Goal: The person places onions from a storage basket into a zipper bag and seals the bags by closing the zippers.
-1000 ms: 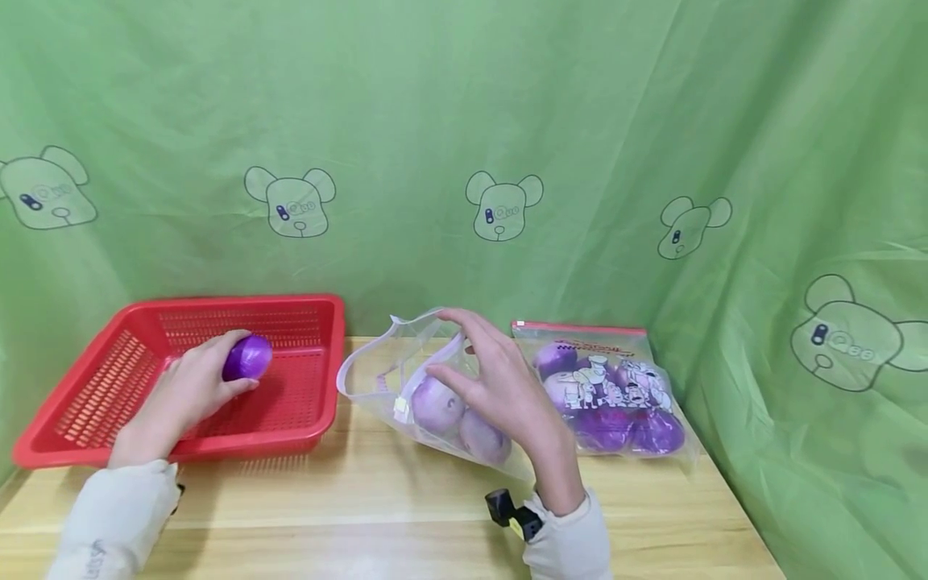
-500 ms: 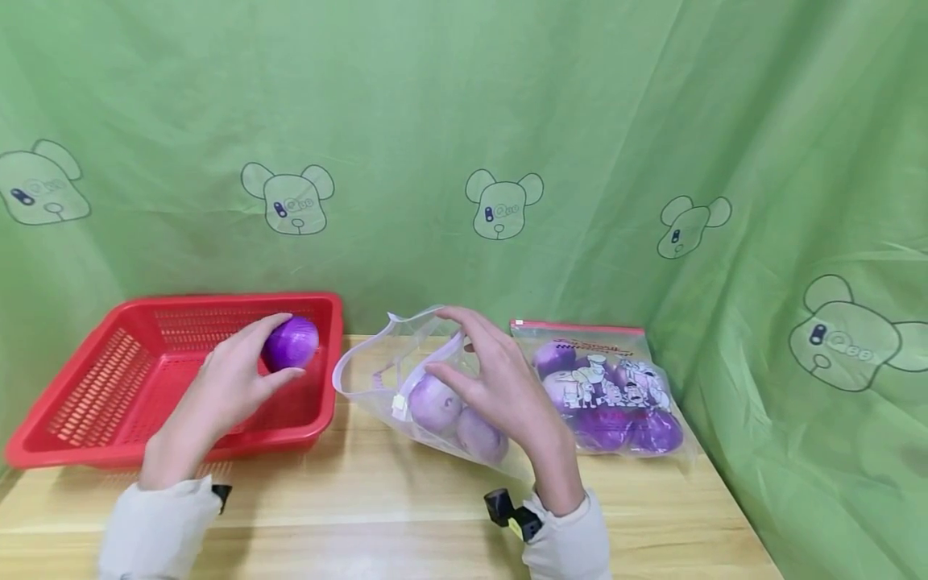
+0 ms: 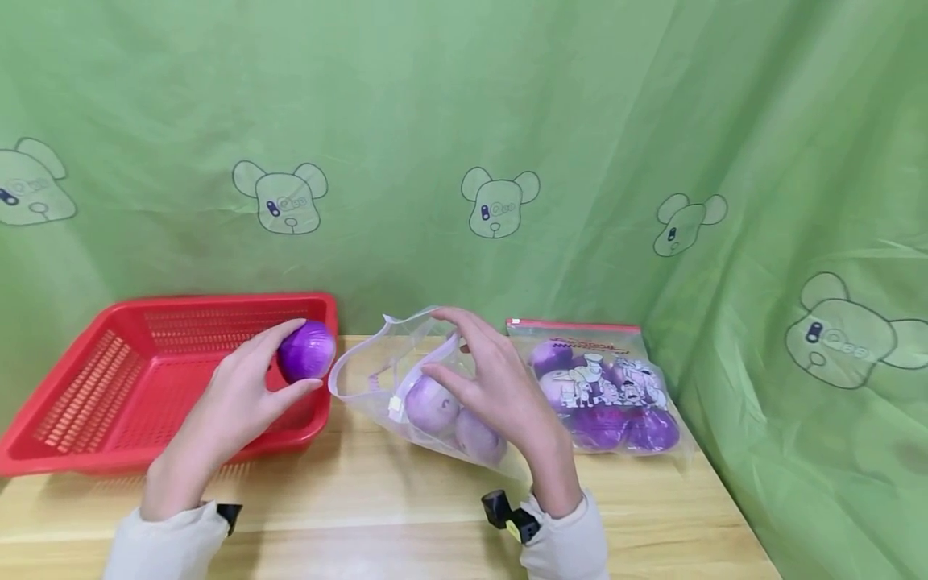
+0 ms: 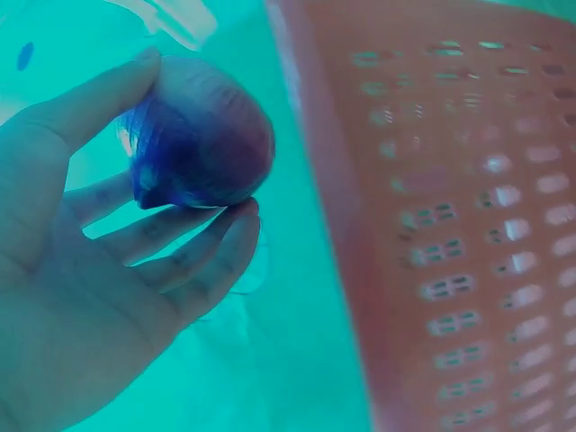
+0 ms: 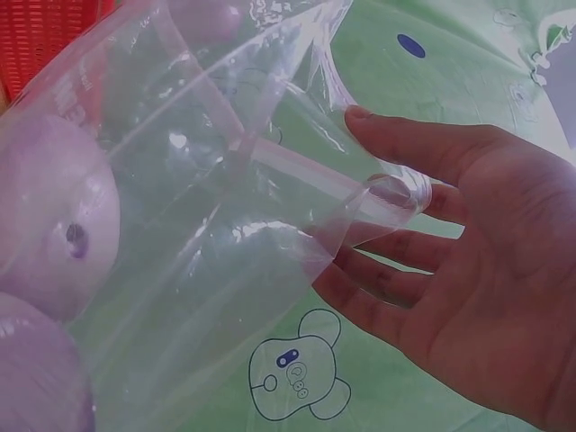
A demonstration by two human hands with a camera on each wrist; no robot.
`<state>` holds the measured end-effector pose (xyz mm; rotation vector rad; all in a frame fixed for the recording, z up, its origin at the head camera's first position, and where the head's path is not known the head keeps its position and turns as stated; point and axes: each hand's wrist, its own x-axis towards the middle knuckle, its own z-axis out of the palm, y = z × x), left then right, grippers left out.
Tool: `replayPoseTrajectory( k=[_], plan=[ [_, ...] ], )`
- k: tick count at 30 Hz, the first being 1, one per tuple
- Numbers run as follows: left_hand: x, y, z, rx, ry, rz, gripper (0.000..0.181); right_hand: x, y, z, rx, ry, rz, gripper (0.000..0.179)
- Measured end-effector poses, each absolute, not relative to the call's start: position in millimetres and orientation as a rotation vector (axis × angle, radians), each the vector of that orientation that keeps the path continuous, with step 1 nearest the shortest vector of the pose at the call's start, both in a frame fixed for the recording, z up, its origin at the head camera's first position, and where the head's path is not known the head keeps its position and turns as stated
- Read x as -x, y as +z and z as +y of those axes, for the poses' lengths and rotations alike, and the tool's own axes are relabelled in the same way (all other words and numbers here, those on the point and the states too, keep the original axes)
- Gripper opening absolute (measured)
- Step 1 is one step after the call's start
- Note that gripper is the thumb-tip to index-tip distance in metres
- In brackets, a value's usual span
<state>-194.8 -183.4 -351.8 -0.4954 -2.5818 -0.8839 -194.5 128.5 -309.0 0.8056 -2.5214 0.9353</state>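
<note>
In the head view my left hand (image 3: 228,403) grips a purple onion (image 3: 308,351) between thumb and fingers. The onion is over the right end of the red basket (image 3: 87,461), beside the mouth of a clear zip bag (image 3: 393,405). From the left wrist the onion (image 4: 202,135) shows its pointed tip, thumb on one side and fingertips on the other. My right hand (image 3: 500,383) holds the clear bag's rim, keeping the mouth spread towards the left. Inside the bag lie paler purple onions (image 5: 58,216). The right wrist view shows the bag's edge passing between thumb and fingers.
To the right a second zip bag (image 3: 616,391), with a red top strip and printed figures, lies filled with several purple onions. A wooden table (image 3: 348,515) bears everything. Green cloth (image 3: 406,97) with bear drawings hangs behind and at the sides.
My left hand has carried the onion from the middle of the basket rightwards to its right rim, near the bag's mouth. The right hand stays at the bag.
</note>
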Motion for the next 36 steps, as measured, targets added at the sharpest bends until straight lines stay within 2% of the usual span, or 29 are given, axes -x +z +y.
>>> replayPoseTrajectory(
  k=[15,36],
  plan=[
    [175,-334,-145,0.682,-0.823,-2.467,0.076,192,-310,129,-0.814,0.942,-2.512,0.066],
    [168,-340,-139,0.775,-0.833,-2.485,0.074,187,-306,118,-0.939,0.912,-2.446,0.064]
  ],
)
